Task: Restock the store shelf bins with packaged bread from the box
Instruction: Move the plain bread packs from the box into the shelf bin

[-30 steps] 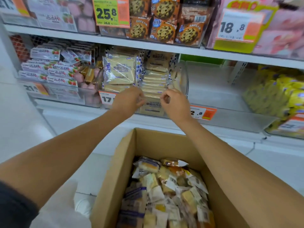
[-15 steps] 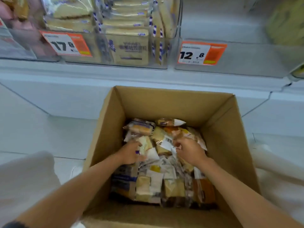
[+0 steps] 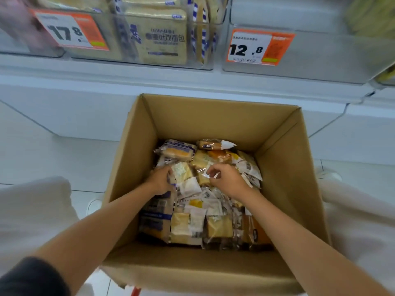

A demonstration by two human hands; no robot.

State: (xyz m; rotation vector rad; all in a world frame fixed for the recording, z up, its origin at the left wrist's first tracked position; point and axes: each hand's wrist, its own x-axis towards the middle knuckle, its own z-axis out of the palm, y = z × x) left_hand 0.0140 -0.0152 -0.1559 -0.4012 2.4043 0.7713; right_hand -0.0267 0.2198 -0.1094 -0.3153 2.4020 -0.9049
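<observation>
An open cardboard box (image 3: 213, 118) stands on the floor below the shelf, filled with several small packaged breads (image 3: 188, 223). Both my hands are down inside it. My left hand (image 3: 160, 181) is curled around the left edge of a pale bread packet (image 3: 181, 173). To its right, my right hand (image 3: 227, 181) pinches the clear wrapper of a neighbouring packet (image 3: 203, 174). Above, a clear shelf bin (image 3: 198, 65) holds stacked toast packets (image 3: 162, 37) behind a 17.8 price tag (image 3: 70, 32).
To the right of the filled bin is a clear bin (image 3: 320, 60) with a 12.8 tag (image 3: 259, 48); no bread shows through its front. The white shelf base (image 3: 85, 107) runs behind the box. My white-clad knees (image 3: 32, 212) flank the box on the tiled floor.
A second ago both hands were up at the toast bin. They came down into the box, and since half a second ago they have closed on packets near its middle.
</observation>
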